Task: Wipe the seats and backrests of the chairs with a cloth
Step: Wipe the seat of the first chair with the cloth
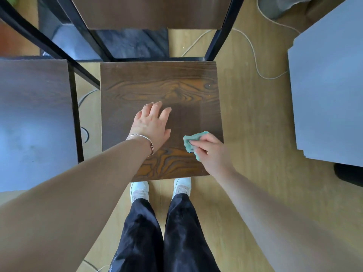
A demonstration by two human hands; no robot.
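Note:
A dark wood-grain chair seat fills the middle of the view, seen from above, with its brown backrest on black metal posts at the top. My left hand rests flat on the seat, fingers straight and spread, a thin bracelet at the wrist. My right hand grips a bunched teal cloth against the seat near its right edge. A duller damp-looking patch lies on the seat between the two hands.
A second chair's seat with a black frame stands close on the left. A grey tabletop juts in on the right. A white cable trails over the wooden floor behind the chair. My feet stand at the seat's front edge.

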